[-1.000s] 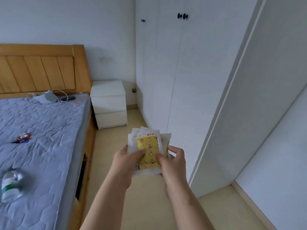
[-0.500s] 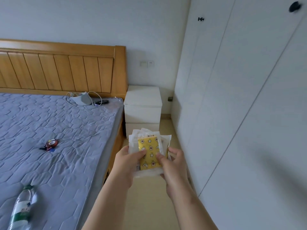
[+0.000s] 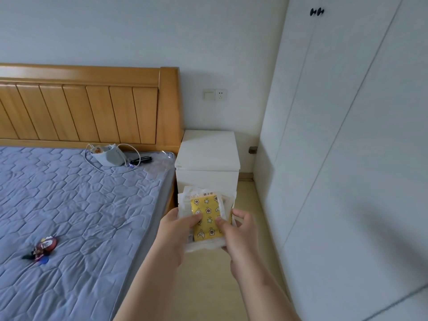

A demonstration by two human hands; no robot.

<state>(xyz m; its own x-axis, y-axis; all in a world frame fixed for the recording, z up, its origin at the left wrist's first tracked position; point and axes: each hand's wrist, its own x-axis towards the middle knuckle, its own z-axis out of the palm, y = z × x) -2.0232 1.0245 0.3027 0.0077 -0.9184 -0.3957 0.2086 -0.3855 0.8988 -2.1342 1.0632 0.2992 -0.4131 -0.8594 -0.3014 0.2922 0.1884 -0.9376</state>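
**Both hands hold a clear bag of packets in front of the nightstand**

White wardrobe doors point(image 3: 347, 147) fill the right side, with a pair of black knobs at the top. On the left is the bed point(image 3: 74, 205), covered in a grey-blue quilted sheet, with its wooden headboard point(image 3: 81, 107) against the far wall. Between the bed and the wardrobe stands a white nightstand point(image 3: 208, 156).

Near the camera, the left hand point(image 3: 172, 235) and right hand point(image 3: 240, 232) grip the clear bag point(image 3: 203, 246) by its two sides, thumbs pressed on the front. The bag is held in the air, in front of the nightstand and above the floor. A yellow star-patterned packet point(image 3: 207, 213) faces up inside it, with white packets behind.

A face mask point(image 3: 108, 155) with its cord lies at the far end of the bed, and a small keychain toy point(image 3: 45, 245) lies nearer, to the left.
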